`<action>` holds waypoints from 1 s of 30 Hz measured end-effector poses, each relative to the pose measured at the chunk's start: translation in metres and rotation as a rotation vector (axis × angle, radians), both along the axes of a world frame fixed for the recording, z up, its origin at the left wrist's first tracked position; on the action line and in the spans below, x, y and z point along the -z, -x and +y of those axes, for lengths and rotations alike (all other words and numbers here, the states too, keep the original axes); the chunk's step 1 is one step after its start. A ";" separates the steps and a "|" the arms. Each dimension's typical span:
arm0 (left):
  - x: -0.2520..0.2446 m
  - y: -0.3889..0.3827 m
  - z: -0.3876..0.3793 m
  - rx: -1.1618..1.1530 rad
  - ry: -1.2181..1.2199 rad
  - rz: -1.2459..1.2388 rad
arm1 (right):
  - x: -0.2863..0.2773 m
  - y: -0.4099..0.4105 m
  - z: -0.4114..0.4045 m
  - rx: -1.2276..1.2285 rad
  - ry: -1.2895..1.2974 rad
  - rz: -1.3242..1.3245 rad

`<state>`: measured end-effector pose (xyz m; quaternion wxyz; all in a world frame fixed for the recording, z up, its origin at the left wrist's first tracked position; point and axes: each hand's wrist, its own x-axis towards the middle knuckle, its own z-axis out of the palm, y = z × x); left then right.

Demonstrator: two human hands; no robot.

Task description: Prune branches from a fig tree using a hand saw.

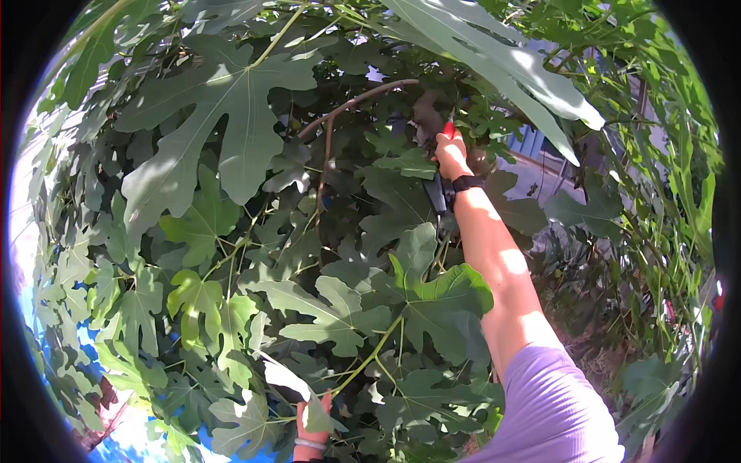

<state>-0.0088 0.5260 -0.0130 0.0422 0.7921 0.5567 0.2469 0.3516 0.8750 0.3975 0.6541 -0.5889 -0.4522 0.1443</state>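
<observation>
My right hand [451, 151] is stretched out into the foliage of a fig tree, closed around a red-handled tool [449, 128]; a thin dark tip shows above it, but leaves and shade hide what kind of tool it is. A black band and a dark device are strapped at that wrist. Just beyond the hand is a thick, shaded branch [428, 113]. Low in the view, my left hand [312, 414] is raised beside a green fig stem [370, 354], mostly covered by a leaf [316, 415]; whether its fingers grip the stem cannot be told.
Large lobed fig leaves [223, 104] surround both arms. A bare brown branch [353, 103] curves left of the right hand. Narrow-leaved greenery [660, 231] stands at the right. A bright blue sheet-like surface [116, 448] shows through at lower left.
</observation>
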 end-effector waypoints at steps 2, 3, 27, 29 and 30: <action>0.009 0.002 0.001 -0.019 -0.007 -0.026 | 0.016 0.005 0.003 0.091 -0.126 -0.066; 0.010 -0.004 0.016 0.023 -0.038 -0.038 | 0.029 -0.039 0.027 0.163 -0.114 -0.126; 0.017 0.008 0.015 -0.102 0.034 0.075 | 0.059 -0.003 0.037 0.116 -0.262 0.039; -0.002 0.013 0.013 -0.079 0.076 0.019 | -0.001 -0.021 0.022 -0.118 -0.053 0.165; -0.024 0.014 0.003 -0.081 0.127 0.017 | 0.000 -0.018 0.018 0.008 -0.069 0.084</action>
